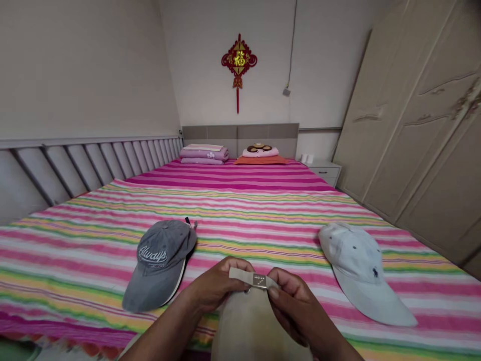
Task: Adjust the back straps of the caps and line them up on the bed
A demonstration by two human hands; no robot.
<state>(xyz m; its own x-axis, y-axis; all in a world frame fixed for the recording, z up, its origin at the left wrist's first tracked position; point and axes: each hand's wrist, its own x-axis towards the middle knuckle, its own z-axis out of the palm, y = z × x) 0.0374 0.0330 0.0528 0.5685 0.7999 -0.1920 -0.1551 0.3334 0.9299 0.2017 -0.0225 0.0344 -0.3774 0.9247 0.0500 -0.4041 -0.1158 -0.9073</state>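
The beige cap (259, 328) is at the near middle, cut by the bottom of the view, its strap (240, 275) side up and facing far. The left hand (218, 286) has its grip closed on the strap, left of the metal buckle (259, 281); the right hand (296, 298) pinches the strap just right of the buckle, thumb and fingers together.

The grey cap (161, 260) lies left of the left hand, brim pointing near and left. The white cap (353, 255) lies right of the right hand, brim pointing near and right. Striped sheet (259, 210) separates each of them from the hands, with a wider stretch on the right, and runs far to the folded bedding (205, 154) and pillow (260, 159) by the headboard (263, 134).

The bed's near edge shows at the near left, below the grey cap. A railing (90, 163) borders the left side; the wardrobe (409, 120) stands off the right edge, and a nightstand (325, 169) sits at the far right corner.
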